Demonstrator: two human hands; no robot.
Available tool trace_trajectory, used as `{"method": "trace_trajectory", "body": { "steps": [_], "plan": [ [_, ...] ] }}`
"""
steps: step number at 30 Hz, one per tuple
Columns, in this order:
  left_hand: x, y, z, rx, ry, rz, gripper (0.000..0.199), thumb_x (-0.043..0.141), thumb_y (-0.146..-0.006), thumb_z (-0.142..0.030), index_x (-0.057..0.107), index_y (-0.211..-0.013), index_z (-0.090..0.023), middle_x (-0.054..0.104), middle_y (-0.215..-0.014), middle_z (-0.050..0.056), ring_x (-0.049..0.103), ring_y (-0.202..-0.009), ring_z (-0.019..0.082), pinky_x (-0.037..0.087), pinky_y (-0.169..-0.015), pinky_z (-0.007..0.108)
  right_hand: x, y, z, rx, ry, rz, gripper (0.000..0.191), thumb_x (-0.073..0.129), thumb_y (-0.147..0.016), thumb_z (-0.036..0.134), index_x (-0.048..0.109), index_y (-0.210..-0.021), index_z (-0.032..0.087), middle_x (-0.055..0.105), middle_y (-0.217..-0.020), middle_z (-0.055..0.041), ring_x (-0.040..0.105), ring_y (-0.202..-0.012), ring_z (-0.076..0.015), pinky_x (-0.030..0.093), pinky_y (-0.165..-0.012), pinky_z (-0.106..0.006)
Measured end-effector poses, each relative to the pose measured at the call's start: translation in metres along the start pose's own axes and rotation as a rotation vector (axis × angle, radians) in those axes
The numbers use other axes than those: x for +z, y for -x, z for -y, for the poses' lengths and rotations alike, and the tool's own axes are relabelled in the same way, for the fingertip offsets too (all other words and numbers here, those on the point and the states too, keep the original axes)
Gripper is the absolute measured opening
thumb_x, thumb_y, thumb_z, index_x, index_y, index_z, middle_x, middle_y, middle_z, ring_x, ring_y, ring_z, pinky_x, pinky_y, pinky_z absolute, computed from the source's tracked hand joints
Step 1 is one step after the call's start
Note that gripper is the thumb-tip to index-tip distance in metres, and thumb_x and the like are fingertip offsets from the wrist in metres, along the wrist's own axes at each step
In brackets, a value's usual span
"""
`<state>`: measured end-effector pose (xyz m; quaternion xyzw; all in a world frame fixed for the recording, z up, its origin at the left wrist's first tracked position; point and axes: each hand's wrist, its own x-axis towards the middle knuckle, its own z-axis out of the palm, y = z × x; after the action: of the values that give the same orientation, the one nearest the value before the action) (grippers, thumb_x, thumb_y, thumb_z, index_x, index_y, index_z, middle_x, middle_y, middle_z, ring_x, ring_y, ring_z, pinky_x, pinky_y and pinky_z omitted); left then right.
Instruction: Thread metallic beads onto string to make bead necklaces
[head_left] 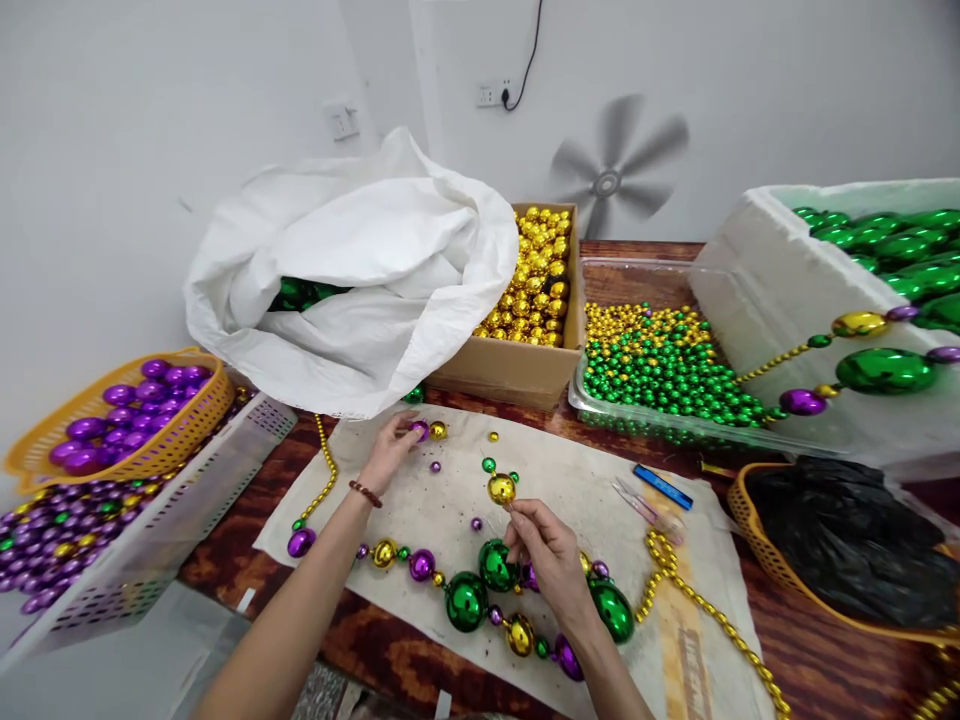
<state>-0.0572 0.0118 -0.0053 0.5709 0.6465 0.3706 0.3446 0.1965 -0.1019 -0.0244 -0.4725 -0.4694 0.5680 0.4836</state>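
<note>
My left hand (391, 450), wearing a brown bead bracelet, has its fingertips closed round a purple bead (418, 430); a gold bead (438, 430) lies beside it. My right hand (551, 560) pinches a thin string just below a large gold bead (502, 488). Small green beads (489, 465) sit above that gold bead. Under and around my right hand lies a strand of gold, purple and large green beads (466, 601), partly hidden by the hand. Loose small purple beads (477, 524) rest on the pale cloth (420, 640) between my hands.
A white sack (337, 220) and a carton of gold beads (510, 365) stand behind. To their right are a clear bin (592, 410) and a foam box (735, 240). Baskets (217, 390) of purple beads are left. Scissors (637, 500) and a blue cutter (663, 487) lie right.
</note>
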Motion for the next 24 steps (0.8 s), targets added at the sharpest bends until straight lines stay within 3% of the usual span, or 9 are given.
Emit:
{"method": "trace_trajectory", "body": {
  "steps": [4, 6, 12, 17, 24],
  "plan": [
    [0.002, 0.024, -0.022, -0.255, 0.844, 0.169, 0.036, 0.072, -0.081, -0.027, 0.067, -0.115, -0.017, 0.073, -0.103, 0.008, 0.068, -0.091, 0.018, 0.054, -0.084, 0.032, 0.005, 0.001, 0.0, -0.008, 0.025, 0.029, 0.034, 0.056, -0.093, 0.052, 0.065, -0.092, 0.019, 0.063, -0.065, 0.0002, 0.059, -0.051, -0.0131, 0.044, -0.048, -0.023],
    [0.006, 0.03, -0.031, -0.327, 1.032, 0.194, 0.026, 0.075, -0.077, -0.021, 0.07, -0.103, -0.017, 0.074, -0.099, 0.007, 0.069, -0.09, 0.017, 0.055, -0.084, 0.031, 0.005, 0.002, 0.0, -0.015, 0.045, 0.036, 0.033, 0.055, -0.094, 0.051, 0.065, -0.093, 0.019, 0.063, -0.065, 0.0002, 0.058, -0.051, -0.013, 0.044, -0.048, -0.023],
    [0.014, 0.031, -0.053, -0.371, 1.26, 0.167, 0.014, 0.072, -0.082, -0.017, 0.067, -0.094, -0.016, 0.074, -0.094, 0.005, 0.071, -0.092, 0.02, 0.058, -0.078, 0.03, 0.003, 0.005, 0.0, -0.034, 0.093, 0.074, 0.033, 0.052, -0.096, 0.049, 0.065, -0.095, 0.019, 0.063, -0.066, -0.0002, 0.06, -0.052, -0.0132, 0.047, -0.052, -0.023],
    [0.014, 0.031, -0.068, -0.413, 1.363, 0.112, 0.009, 0.07, -0.084, -0.014, 0.065, -0.091, -0.013, 0.074, -0.094, 0.007, 0.072, -0.09, 0.021, 0.06, -0.084, 0.035, 0.005, 0.007, 0.003, -0.058, 0.125, 0.08, 0.036, 0.049, -0.097, 0.05, 0.065, -0.094, 0.018, 0.062, -0.064, -0.0003, 0.06, -0.052, -0.0135, 0.046, -0.051, -0.023],
    [0.015, 0.032, -0.068, -0.39, 1.377, 0.128, 0.009, 0.068, -0.086, -0.014, 0.066, -0.094, -0.015, 0.074, -0.096, 0.006, 0.072, -0.092, 0.021, 0.06, -0.088, 0.04, 0.005, 0.008, 0.003, -0.054, 0.142, 0.084, 0.032, 0.049, -0.097, 0.046, 0.064, -0.094, 0.018, 0.061, -0.064, 0.0003, 0.06, -0.052, -0.0131, 0.046, -0.053, -0.023]
  ]
}}
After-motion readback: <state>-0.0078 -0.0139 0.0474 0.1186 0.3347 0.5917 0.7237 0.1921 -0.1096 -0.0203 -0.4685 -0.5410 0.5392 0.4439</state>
